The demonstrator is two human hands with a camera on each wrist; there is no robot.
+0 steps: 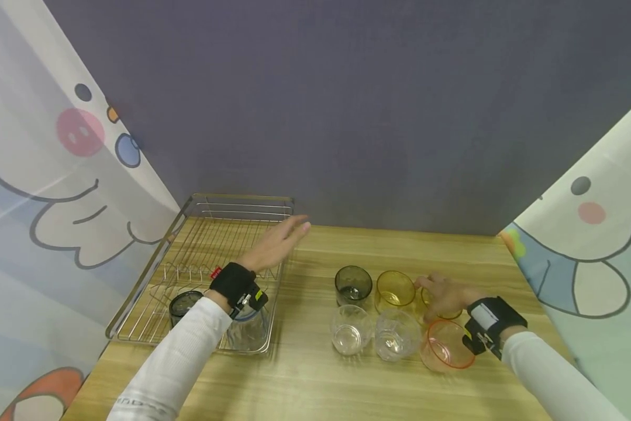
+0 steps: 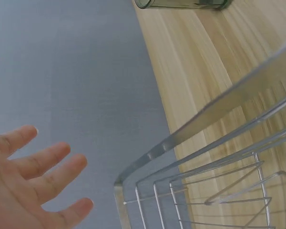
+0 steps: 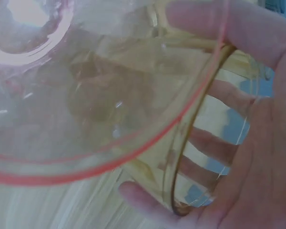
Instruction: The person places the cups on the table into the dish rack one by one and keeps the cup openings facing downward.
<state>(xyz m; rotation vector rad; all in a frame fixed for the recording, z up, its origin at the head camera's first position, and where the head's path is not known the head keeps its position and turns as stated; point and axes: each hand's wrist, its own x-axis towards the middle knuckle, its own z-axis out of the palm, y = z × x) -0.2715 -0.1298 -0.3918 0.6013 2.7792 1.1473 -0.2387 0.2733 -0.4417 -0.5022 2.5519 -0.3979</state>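
My right hand (image 1: 444,297) grips an amber glass (image 3: 178,167) at the right end of the back row, thumb on one side and fingers curled round the other. A red-rimmed clear glass (image 1: 447,351) stands just in front of it and covers part of it in the right wrist view. Left of the hand are a second amber glass (image 1: 394,292) and a dark grey glass (image 1: 353,286). Two clear glasses, one at left (image 1: 348,333) and one beside it (image 1: 396,336), stand in front. My left hand (image 1: 275,242), fingers extended and holding nothing, hovers over the rack's right side.
A wire dish rack (image 1: 159,248) sits on the left of the wooden table (image 1: 304,380). It holds a dark glass (image 1: 183,303) and a blue-rimmed clear glass (image 1: 249,334), partly behind the left forearm. A grey partition (image 1: 347,117) rises at the table's back edge.
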